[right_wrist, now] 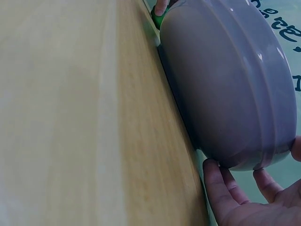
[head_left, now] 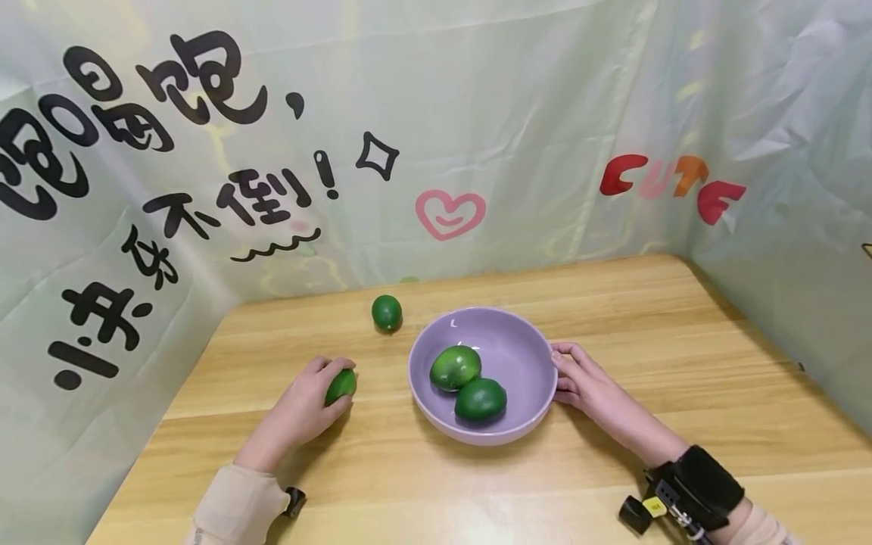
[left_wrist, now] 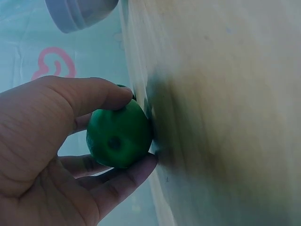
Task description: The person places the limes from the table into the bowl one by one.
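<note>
My left hand (head_left: 309, 401) grips a green lime (head_left: 342, 387) low over the table, left of the bowl. The left wrist view shows the thumb on one side of that lime (left_wrist: 120, 134) and fingers curled on the other. A purple bowl (head_left: 524, 333) sits on the table with two limes inside, one mottled lime (head_left: 455, 368) and one darker lime (head_left: 481, 400). My right hand (head_left: 593, 390) holds the bowl's right side, thumb at the rim. Its fingertips (right_wrist: 212, 172) press the lower outer wall in the right wrist view.
Another dark green lime (head_left: 387, 313) lies on the wooden table (head_left: 613, 303), behind and left of the bowl. Fabric curtains (head_left: 531, 151) with printed lettering and a pink heart surround the table at the back and sides.
</note>
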